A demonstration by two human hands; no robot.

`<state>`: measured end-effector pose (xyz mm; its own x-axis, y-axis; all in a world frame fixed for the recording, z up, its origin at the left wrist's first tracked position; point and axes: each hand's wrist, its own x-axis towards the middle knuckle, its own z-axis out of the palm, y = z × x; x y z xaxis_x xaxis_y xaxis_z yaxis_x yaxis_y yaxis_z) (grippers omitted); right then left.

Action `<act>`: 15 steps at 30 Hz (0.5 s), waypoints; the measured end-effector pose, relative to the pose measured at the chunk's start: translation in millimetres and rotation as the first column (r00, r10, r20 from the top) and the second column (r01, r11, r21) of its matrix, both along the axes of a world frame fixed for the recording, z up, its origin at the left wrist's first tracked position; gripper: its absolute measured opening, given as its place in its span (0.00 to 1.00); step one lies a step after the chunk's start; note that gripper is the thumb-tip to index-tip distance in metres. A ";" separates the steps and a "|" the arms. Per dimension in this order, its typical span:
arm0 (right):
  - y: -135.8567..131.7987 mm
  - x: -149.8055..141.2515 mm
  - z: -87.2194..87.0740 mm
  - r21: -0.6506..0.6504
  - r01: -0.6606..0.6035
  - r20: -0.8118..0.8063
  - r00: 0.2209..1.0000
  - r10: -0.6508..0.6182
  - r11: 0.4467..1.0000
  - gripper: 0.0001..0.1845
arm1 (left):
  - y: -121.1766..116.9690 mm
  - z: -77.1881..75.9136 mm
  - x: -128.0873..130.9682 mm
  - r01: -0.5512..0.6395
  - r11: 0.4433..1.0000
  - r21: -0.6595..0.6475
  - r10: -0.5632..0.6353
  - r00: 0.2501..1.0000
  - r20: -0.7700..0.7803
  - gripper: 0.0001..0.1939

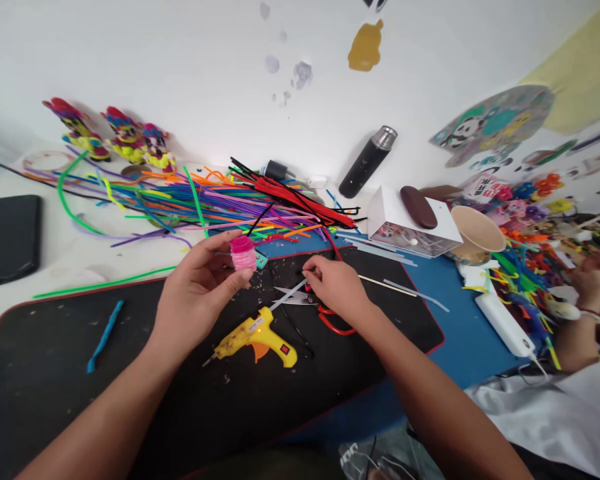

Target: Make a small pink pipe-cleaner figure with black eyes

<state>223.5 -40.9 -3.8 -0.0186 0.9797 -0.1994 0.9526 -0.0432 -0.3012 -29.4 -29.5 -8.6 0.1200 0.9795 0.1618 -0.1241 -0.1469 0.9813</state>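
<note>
On the black mat (175,400), with the yellow glue gun (253,337) as the middle of my clock, the widest stretch of dark surface runs from 9 round to 5 o'clock, with a blue fuzzy stem (105,337) lying in it at 9. The mat's red-trimmed edge rounds a corner at 3 o'clock; beyond it I see blue tabletop (463,347), then a white power strip (505,327). Room is tighter from 11 to 1, where the heap of coloured stems (220,207) crowds past the far edge, and the white box (415,223) sits at 2. My left hand (193,290) is at 10 o'clock, part open, thumb and fingers spread just round the pink fuzzy piece (243,253), which I hold raised at 12. My right hand (341,288) is at 2 o'clock, nearly closed, thumb and fingertips pinched together beside the upper end of the pale glue stick (289,293); I can't tell whether they grip anything. The red-handled scissors (333,325) lie open on the mat, partly under that hand.
</note>
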 end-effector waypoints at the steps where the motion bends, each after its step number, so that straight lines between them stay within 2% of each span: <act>1: 1.7 -0.3 -1.1 0.000 -0.014 0.019 1.000 0.014 1.000 0.08 | 0.3 -1.0 -0.2 0.000 1.000 -0.003 0.000 1.000 0.000 0.26; 7: 7.7 -0.6 -5.5 -0.037 -0.063 0.095 0.993 0.066 0.997 0.08 | 0.9 -5.6 0.4 -0.001 1.000 -0.003 0.001 1.000 -0.015 0.27; 15: 12.2 -3.2 -4.2 -0.062 -0.080 0.135 0.987 0.088 0.995 0.07 | 0.6 -3.9 1.9 -0.011 1.000 -0.013 0.010 0.999 -0.036 0.27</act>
<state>220.2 -28.8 -8.1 -0.0694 0.9631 -0.2600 0.9857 0.0260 -0.1667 -27.5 -28.9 -12.5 0.1150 0.9827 0.1450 -0.0870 -0.1354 0.9870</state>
